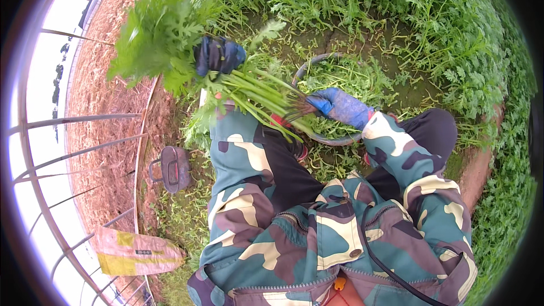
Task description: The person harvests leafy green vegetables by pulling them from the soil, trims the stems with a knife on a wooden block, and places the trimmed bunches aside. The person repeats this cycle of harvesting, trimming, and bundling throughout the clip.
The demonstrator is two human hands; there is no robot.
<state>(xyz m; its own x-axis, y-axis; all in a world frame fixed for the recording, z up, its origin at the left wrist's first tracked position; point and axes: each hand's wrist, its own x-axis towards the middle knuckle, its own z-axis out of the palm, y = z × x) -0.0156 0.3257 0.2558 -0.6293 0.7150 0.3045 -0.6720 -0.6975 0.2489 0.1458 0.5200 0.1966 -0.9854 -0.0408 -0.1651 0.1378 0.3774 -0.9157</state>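
Note:
My left hand (pixel 219 56), in a dark blue glove, grips a bunch of leafy greens (pixel 265 95) where the stems meet the leaves. The feathery leaves spread to the upper left, slightly blurred. The pale green stems slant down to the right and end in brown roots. My right hand (pixel 340 106), in a dirty blue glove, has its fingers closed on the root ends. Below my right hand lies a round dark rim (pixel 304 70), partly hidden, with loose green trimmings (pixel 344 76) inside it; I cannot tell what kind of container it is.
Dense rows of the leafy crop (pixel 467 51) grow ahead and to the right. A small dark basket with handles (pixel 180 170) stands at the left. Behind it lies a pink and yellow sack (pixel 138 253) bearing writing. Greenhouse frame pipes (pixel 85 117) curve along the left side.

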